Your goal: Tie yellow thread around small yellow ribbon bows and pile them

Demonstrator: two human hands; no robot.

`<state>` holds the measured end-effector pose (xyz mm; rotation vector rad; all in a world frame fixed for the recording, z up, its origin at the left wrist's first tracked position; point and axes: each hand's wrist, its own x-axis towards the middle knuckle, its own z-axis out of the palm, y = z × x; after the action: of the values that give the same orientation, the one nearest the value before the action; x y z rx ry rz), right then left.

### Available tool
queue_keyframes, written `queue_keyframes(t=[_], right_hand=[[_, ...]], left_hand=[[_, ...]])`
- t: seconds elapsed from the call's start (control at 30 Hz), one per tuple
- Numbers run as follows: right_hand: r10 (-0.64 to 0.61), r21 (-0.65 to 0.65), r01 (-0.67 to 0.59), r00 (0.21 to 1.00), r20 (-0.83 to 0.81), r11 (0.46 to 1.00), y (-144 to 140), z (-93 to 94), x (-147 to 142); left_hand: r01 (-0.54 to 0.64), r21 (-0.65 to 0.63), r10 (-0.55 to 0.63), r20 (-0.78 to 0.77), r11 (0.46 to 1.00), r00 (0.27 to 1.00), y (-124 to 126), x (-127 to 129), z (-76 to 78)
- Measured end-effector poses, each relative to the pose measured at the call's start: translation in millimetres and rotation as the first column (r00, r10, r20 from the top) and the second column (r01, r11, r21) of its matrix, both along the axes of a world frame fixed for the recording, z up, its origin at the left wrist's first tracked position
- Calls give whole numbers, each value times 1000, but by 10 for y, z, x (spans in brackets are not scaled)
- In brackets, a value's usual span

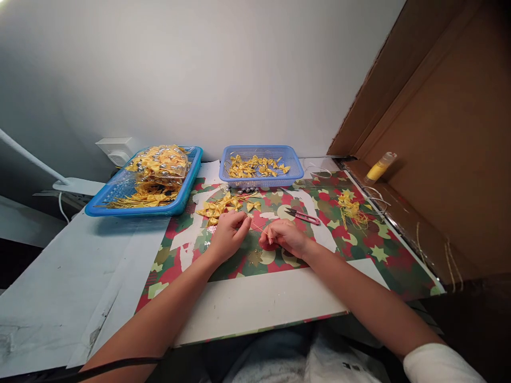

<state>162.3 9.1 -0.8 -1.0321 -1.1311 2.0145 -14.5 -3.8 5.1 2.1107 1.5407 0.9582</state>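
My left hand (231, 234) is closed in a pinch above the patterned sheet, its thumb and forefinger pressed together. Facing it, my right hand (286, 238) has its fingers curled inward in a pinch. A fine thread (256, 226) runs faintly between the two hands; its ends are hidden in the fingers. Just beyond my left hand lies a pile of yellow ribbon bows (223, 206). Pink-handled thread snips (303, 216) rest on the sheet behind my right hand. Several silver beads (243, 189) sit past the bows.
A blue basket (179, 205) at left holds bagged bows and stemmed ones. Another blue basket (261, 182) at the back holds loose bows. Yellow scraps and threads (353, 210) lie at right, near a bottle with yellow contents (381, 167) on a cardboard ledge. A cardboard wall (447, 133) rises on the right.
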Motion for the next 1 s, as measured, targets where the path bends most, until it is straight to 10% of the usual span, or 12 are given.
queue_keyframes(t=[1.0], right_hand=[[40, 161, -53, 996, 84, 985, 6, 52, 85]], left_hand=[[-43, 43, 41, 67, 998, 997, 19, -49, 57]])
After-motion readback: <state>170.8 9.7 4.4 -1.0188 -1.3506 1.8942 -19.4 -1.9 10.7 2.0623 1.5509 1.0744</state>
